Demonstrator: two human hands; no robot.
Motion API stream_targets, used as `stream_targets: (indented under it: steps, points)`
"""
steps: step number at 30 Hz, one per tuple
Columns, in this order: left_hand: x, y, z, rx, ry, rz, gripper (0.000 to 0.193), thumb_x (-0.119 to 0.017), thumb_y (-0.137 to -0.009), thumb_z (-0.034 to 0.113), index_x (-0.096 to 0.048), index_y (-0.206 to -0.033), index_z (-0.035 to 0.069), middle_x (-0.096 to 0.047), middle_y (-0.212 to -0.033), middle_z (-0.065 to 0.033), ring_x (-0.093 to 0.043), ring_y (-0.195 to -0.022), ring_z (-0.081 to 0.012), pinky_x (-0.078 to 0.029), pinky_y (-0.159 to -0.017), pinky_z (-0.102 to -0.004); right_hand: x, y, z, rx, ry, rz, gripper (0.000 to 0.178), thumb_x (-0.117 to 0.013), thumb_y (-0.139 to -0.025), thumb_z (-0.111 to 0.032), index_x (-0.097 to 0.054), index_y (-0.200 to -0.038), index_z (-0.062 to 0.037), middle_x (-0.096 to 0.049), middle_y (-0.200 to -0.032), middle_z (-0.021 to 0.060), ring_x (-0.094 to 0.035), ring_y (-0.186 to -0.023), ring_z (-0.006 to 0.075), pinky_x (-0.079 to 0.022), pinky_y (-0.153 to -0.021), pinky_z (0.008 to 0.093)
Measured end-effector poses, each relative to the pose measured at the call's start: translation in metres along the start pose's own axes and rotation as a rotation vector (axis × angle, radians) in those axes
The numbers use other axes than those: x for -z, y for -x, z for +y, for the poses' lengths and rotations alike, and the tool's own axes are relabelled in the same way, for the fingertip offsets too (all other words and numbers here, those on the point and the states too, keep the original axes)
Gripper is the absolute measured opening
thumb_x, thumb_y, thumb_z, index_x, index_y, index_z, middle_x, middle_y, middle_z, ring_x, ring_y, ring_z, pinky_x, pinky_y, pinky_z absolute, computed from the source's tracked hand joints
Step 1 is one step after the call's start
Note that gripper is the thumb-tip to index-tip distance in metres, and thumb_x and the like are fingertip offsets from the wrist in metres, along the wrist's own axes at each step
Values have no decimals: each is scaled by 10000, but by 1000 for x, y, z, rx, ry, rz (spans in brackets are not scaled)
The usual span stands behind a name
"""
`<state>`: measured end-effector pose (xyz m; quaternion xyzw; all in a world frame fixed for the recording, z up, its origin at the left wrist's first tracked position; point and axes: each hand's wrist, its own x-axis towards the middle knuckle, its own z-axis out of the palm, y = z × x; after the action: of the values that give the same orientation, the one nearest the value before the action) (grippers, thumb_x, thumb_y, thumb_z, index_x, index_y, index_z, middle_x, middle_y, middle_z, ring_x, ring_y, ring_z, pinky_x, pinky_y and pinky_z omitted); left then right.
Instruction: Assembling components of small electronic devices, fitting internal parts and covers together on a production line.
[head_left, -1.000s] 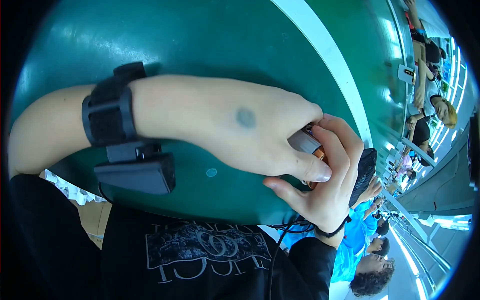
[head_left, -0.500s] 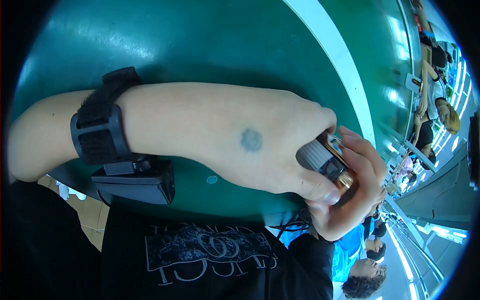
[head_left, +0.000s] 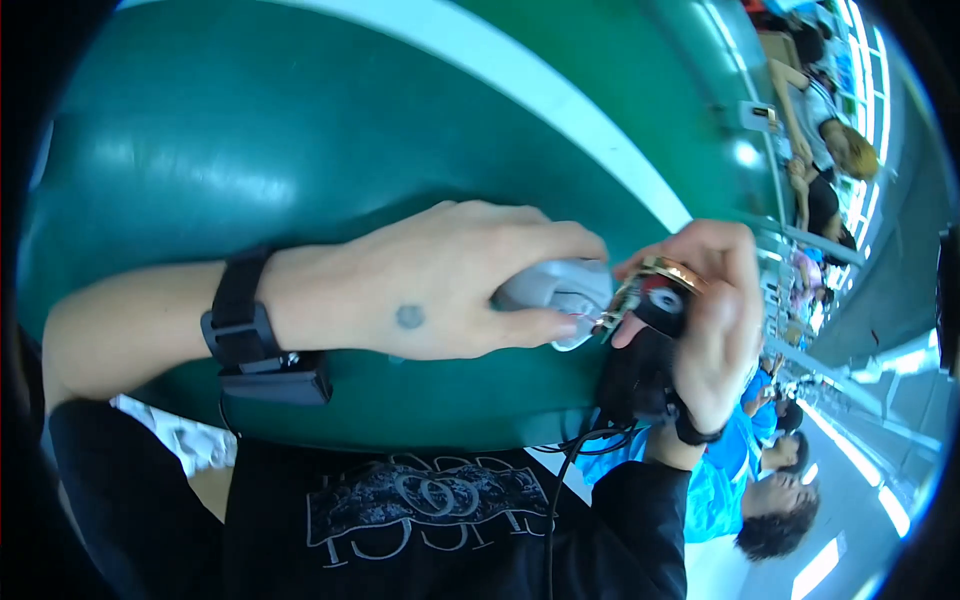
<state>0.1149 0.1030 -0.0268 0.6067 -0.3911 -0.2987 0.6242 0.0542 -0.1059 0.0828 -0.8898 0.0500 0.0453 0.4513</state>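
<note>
My left hand [head_left: 450,280] reaches in from the left, its fingers and thumb closed round a smooth, rounded grey piece [head_left: 545,288] with a pale lower edge. To its right, my right hand [head_left: 722,310] grips a gold-rimmed piece [head_left: 668,268] with a dark part and a round pale-and-red detail inside. What kind of things these are, I cannot make out. The two pieces are close together at the fingertips; whether they touch is unclear. The right fingers are partly blurred and hide some of the gold-rimmed piece.
Under my hands lies a green tabletop [head_left: 330,130] with a curved white stripe [head_left: 540,85]. A black device is strapped to my left wrist [head_left: 275,380]. A dark cable [head_left: 570,470] hangs by my right arm. Other people [head_left: 790,500] sit along the right side.
The grey piece and the gold-edged part, held together between both hands before, now show apart. My right hand has turned and lifted; my left hand has moved left.
</note>
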Motion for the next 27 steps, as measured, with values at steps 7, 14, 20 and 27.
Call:
stream_targets:
  steps: [7, 14, 20, 27]
  points:
    - [3, 9, 8, 134, 88, -35, 513, -752, -923, 98, -561, -1393, 22, -623, -1234, -156, -722, -859, -185, -599, -651, -283, 13, -19, 7, 246, 522, -239, 269, -678, -1001, -224, -616, -1140, -3, -652, -983, 176, -664, -598, 249, -536, -556, 350]
    - [-8, 18, 19, 142, -47, -39, 663, -819, -875, 249, -510, -1425, 45, -637, -1220, -157, -725, -770, -204, -577, -638, -321, 25, 2, 3, 200, 611, -458, 336, -674, -1000, -320, -656, -1179, -36, -585, -1084, 151, -670, -746, 352, -555, -687, 412]
    - [-29, 10, 37, 126, -137, -13, 773, -866, -813, 329, -479, -1423, 55, -674, -1182, -140, -726, -726, -220, -573, -648, -354, 22, 3, 13, 169, 371, -366, 344, -678, -994, -349, -692, -1072, -14, -635, -1053, 165, -665, -815, 368, -545, -728, 435]
    - [-24, -5, 16, 121, -227, 35, 627, -858, -790, 300, -565, -1302, 88, -701, -1123, -105, -724, -793, -273, -574, -687, -370, 38, 6, 6, 284, 551, -365, 424, -794, -873, -412, -695, -964, -9, -670, -897, 121, -649, -741, 321, -528, -675, 390]
